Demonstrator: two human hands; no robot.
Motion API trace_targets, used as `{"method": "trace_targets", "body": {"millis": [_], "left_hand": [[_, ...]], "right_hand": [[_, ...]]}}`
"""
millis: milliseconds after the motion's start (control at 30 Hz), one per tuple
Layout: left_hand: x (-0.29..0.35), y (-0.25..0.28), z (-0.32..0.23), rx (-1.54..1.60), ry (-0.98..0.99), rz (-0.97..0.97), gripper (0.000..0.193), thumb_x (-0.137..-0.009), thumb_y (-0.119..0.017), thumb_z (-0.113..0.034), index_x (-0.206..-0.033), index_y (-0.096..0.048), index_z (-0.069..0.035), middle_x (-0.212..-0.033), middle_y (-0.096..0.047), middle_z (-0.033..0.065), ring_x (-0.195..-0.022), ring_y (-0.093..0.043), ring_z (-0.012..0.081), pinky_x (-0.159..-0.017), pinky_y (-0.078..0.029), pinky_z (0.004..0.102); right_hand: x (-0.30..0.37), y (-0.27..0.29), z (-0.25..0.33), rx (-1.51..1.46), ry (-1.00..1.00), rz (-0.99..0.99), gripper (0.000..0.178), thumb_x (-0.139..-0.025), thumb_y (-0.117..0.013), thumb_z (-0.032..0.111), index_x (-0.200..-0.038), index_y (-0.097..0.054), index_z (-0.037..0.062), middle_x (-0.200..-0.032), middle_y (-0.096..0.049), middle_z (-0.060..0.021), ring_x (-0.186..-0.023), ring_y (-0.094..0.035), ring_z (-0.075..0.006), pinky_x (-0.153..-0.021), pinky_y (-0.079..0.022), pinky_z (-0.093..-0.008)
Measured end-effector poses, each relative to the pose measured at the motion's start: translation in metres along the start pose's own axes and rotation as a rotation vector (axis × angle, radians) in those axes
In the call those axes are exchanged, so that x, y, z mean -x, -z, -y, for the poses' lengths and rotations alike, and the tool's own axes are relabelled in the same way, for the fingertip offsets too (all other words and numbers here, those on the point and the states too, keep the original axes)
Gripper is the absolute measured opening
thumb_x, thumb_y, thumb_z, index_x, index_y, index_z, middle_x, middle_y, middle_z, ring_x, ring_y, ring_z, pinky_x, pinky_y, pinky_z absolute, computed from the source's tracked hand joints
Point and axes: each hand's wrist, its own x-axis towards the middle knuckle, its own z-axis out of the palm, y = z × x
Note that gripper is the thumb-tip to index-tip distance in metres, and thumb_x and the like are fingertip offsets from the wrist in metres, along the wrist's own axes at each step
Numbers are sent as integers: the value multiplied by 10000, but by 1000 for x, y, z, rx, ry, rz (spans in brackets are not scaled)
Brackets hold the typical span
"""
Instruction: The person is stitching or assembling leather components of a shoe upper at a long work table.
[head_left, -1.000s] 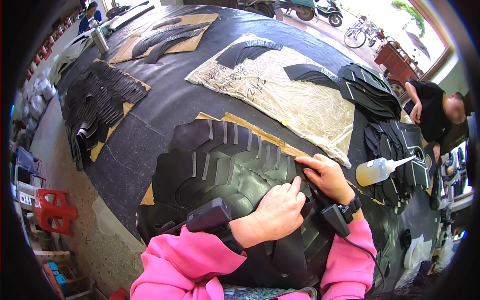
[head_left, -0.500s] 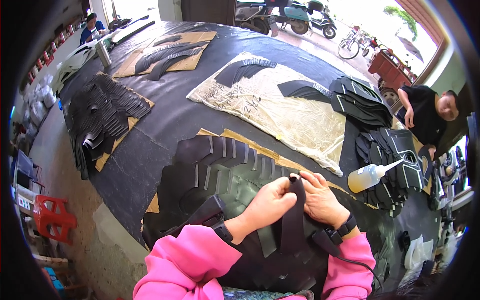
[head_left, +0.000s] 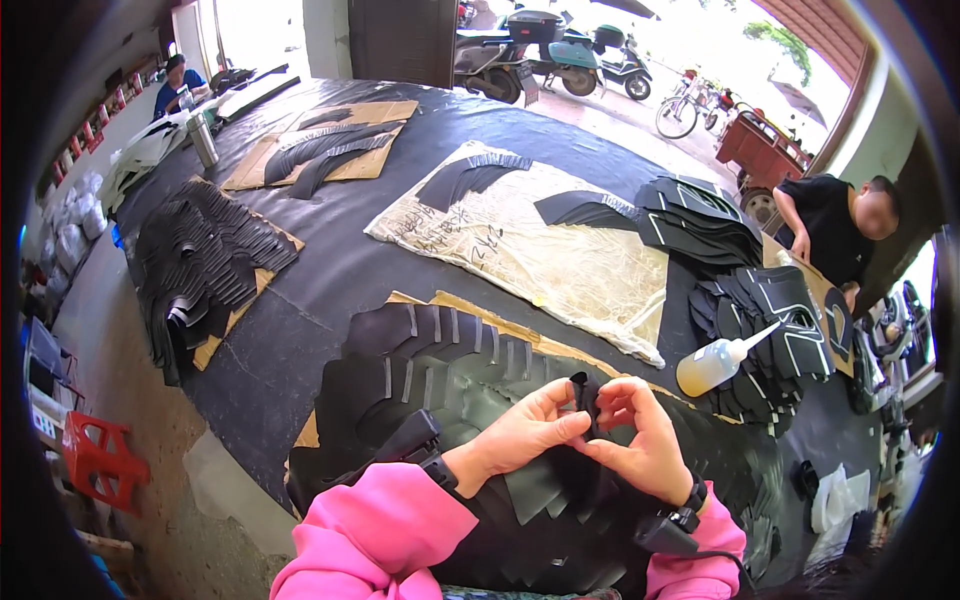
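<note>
A dark, flexible strip of sheet material [head_left: 586, 393] is held upright, its top edge curled over. My left hand [head_left: 530, 430] pinches it from the left between thumb and fingers. On its other side, my right hand [head_left: 645, 445] has its fingers bent around the edge, thumb close to the left thumb. The strip's lower part is hidden behind the hands. Beneath them, overlapping black cut pieces [head_left: 440, 372] with pale grey edge bands lie fanned out on cardboard [head_left: 560, 347].
A glue bottle [head_left: 708, 368] with yellowish liquid lies tilted at right, by stacked black pieces [head_left: 700, 222]. A cream wrapped board [head_left: 590, 275] bears curved pieces. More layered pieces [head_left: 205, 265] lie left. A red stool [head_left: 100, 460] stands on the floor. A person [head_left: 835, 225] works at far right.
The strip, which hung long between my hands, is now mostly folded or hidden by them. My right hand has turned, its fingers now curled and thumb toward the left hand. The view has shifted slightly.
</note>
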Motion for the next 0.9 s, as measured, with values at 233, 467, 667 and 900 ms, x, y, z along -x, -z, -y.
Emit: {"method": "trace_targets", "body": {"millis": [233, 467, 667, 900], "left_hand": [[2, 6, -2, -60, 106, -11, 319, -876, -542, -134, -1166, -451, -37, -1044, -548, 36, -942, -530, 93, -807, -436, 245], [5, 1, 1, -431, -103, -195, 121, -731, -472, -5, -845, -513, -11, -727, -512, -31, -702, -473, 16, -587, -408, 190], [13, -17, -25, -417, 130, 184, 81, -697, -457, 5, -767, -496, -8, -650, -482, -30, -624, -435, 28, -530, -373, 218], [22, -21, -15, -1493, -63, 117, 147, -670, -536, -118, -742, -478, -4, -606, -520, 133, -569, -551, 273, -500, -427, 355]], "right_hand": [[-3, -10, -10, -382, -184, -69, 422, -724, -674, 34, -1070, -433, 26, -879, -504, -10, -789, -496, -72, -741, -434, -218], [-17, 15, -8, 69, -73, -187, 54, -774, -585, -1, -800, -538, -5, -645, -494, -28, -582, -458, -79, -536, -389, -227], [-27, 45, -27, -124, -124, -321, 55, -818, -520, -6, -835, -475, 20, -700, -460, 41, -646, -410, -40, -595, -360, -194], [-70, -1, -87, -319, -298, 196, 224, -751, -623, 36, -951, -524, 21, -829, -538, 18, -800, -495, -72, -747, -403, -217]]}}
